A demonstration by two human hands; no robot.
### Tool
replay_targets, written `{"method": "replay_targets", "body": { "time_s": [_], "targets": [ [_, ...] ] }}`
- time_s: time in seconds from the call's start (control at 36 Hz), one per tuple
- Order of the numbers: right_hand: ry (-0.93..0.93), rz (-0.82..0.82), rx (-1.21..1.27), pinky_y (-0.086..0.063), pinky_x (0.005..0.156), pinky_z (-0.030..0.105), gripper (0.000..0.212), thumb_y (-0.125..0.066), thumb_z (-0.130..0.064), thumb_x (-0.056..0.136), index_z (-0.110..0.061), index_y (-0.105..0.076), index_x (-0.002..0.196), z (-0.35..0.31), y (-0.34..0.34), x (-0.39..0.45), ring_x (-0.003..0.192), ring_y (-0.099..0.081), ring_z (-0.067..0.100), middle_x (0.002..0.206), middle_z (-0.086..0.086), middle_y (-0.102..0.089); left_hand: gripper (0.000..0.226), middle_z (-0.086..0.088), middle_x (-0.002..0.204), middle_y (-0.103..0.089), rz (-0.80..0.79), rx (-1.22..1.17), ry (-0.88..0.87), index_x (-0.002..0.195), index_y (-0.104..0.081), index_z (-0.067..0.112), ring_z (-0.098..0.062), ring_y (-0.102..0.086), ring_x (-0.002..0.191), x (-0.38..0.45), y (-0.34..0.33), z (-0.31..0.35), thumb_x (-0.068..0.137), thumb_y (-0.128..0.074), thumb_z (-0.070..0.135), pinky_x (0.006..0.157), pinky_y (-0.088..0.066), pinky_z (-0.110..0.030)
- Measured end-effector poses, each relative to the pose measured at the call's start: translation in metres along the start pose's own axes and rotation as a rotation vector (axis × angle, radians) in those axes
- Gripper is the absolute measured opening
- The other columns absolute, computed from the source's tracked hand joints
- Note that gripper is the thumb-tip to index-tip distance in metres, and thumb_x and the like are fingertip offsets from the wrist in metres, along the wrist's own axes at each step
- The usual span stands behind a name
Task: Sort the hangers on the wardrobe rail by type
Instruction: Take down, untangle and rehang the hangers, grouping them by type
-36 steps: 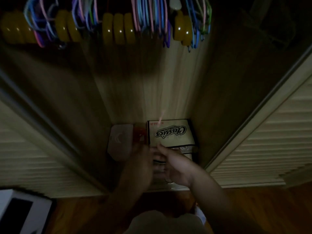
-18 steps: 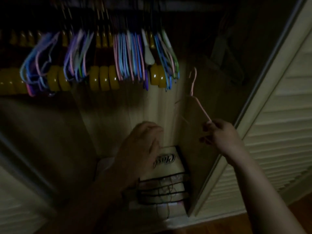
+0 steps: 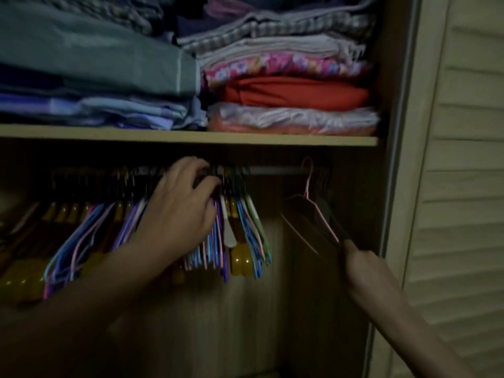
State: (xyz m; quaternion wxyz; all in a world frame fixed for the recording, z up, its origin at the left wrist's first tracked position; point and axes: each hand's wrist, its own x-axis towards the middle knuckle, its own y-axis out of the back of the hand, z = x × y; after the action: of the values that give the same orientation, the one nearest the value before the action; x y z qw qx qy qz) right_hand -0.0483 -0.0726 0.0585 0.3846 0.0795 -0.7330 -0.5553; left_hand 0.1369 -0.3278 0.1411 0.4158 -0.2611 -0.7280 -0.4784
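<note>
Pink hanger's up at the rail now

Right hand (image 3: pixel 360 266) has lifted the pink wire hanger (image 3: pixel 313 203) from the wardrobe floor, pinching its shoulder, hook at the rail (image 3: pixel 275 170). Left hand (image 3: pixel 180 211) now curls into the mixed hangers (image 3: pixel 240 236), probably parting them.

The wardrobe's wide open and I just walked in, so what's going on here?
A person is sorting hangers in the wardrobe. Their left hand reaches into the bunch of coloured wire and yellow plastic hangers on the rail, fingers curled among the hooks. Their right hand holds a pink wire hanger by its lower end, its hook up at the rail's right part, apart from the bunch. Folded clothes sit on the shelf above.
</note>
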Motion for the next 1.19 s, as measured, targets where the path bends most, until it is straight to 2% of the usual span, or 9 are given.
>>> {"method": "replay_targets", "body": {
  "time_s": [0.06,0.14,0.19,0.25,0.47,0.67,0.86,1.03,1.19],
  "targets": [
    [0.007,0.02,0.017,-0.048,0.061,0.018,0.044,-0.059,-0.021,0.096,-0.02,-0.041,0.136,-0.001,-0.007,0.01,0.079,-0.067,0.009,0.097,-0.007,-0.065,0.05,-0.021,0.145,-0.04,0.031,0.05,0.018,0.131,-0.056,0.008,-0.039,-0.029,0.142,0.008,0.001,-0.003,0.083,-0.063,0.018,0.117,-0.028,-0.054],
    [0.005,0.062,0.035,-0.053,0.058,0.022,0.06,-0.061,-0.02,0.095,-0.019,-0.03,0.147,-0.007,-0.012,0.03,0.071,-0.063,0.007,0.093,-0.007,-0.063,0.078,-0.022,0.158,-0.02,0.019,0.101,0.095,0.151,-0.032,0.013,-0.04,-0.008,0.151,0.022,0.003,-0.009,0.081,-0.065,0.023,0.123,-0.01,-0.055],
    [0.012,0.086,0.03,-0.054,0.056,0.025,0.065,-0.059,-0.015,0.095,-0.02,-0.025,0.15,-0.011,-0.015,0.045,0.067,-0.062,0.01,0.088,-0.005,-0.06,0.091,-0.021,0.162,-0.012,-0.015,0.161,0.131,0.157,-0.017,0.016,-0.039,-0.001,0.152,0.028,0.001,-0.015,0.08,-0.065,0.026,0.123,-0.004,-0.055],
    [0.008,0.105,0.0,-0.058,0.057,0.03,0.067,-0.057,-0.011,0.094,-0.021,-0.024,0.151,-0.015,-0.019,0.059,0.066,-0.064,0.013,0.087,-0.002,-0.062,0.096,-0.021,0.162,-0.013,-0.041,0.237,0.137,0.159,-0.01,0.018,-0.039,-0.002,0.152,0.03,-0.001,-0.017,0.079,-0.063,0.03,0.123,-0.004,-0.055],
    [-0.036,0.046,-0.178,-0.054,0.051,0.029,0.072,-0.054,-0.012,0.096,-0.018,-0.015,0.157,-0.007,-0.038,0.08,0.058,-0.058,0.011,0.077,-0.002,-0.06,0.091,-0.022,0.159,-0.02,-0.02,0.31,0.117,0.16,-0.009,0.018,-0.04,-0.011,0.15,0.027,-0.002,-0.017,0.084,-0.057,0.033,0.123,-0.009,-0.054],
    [-0.124,0.015,-0.205,-0.041,0.05,0.028,0.07,-0.048,-0.012,0.098,-0.018,-0.012,0.157,0.013,-0.044,0.081,0.064,-0.054,0.014,0.09,0.0,-0.062,0.091,-0.024,0.159,-0.018,0.017,0.288,0.144,0.16,-0.008,0.018,-0.04,-0.009,0.151,0.029,-0.006,-0.012,0.084,-0.055,0.037,0.123,-0.009,-0.055],
    [-0.108,0.037,-0.198,-0.045,0.051,0.027,0.074,-0.053,-0.014,0.097,-0.015,-0.011,0.157,0.011,-0.046,0.082,0.06,-0.053,0.012,0.089,0.0,-0.064,0.095,-0.025,0.159,-0.015,0.023,0.292,0.145,0.16,-0.005,0.018,-0.042,-0.007,0.151,0.03,-0.013,-0.014,0.083,-0.057,0.038,0.123,-0.007,-0.056],
    [-0.088,0.07,-0.184,-0.051,0.051,0.024,0.08,-0.058,-0.015,0.094,-0.015,-0.008,0.157,0.003,-0.043,0.073,0.055,-0.054,0.006,0.075,-0.005,-0.058,0.096,-0.025,0.159,-0.015,0.031,0.286,0.143,0.16,-0.005,0.018,-0.041,-0.006,0.151,0.03,-0.013,-0.016,0.083,-0.059,0.037,0.123,-0.007,-0.056],
    [-0.047,0.059,-0.192,-0.056,0.052,0.026,0.069,-0.052,-0.014,0.097,-0.021,-0.015,0.156,-0.002,-0.04,0.106,0.057,-0.057,0.007,0.077,-0.002,-0.054,0.092,-0.025,0.159,-0.015,0.032,0.28,0.157,0.159,-0.006,0.017,-0.042,-0.006,0.151,0.03,-0.012,-0.012,0.084,-0.056,0.036,0.122,-0.007,-0.056]
  ]
}}
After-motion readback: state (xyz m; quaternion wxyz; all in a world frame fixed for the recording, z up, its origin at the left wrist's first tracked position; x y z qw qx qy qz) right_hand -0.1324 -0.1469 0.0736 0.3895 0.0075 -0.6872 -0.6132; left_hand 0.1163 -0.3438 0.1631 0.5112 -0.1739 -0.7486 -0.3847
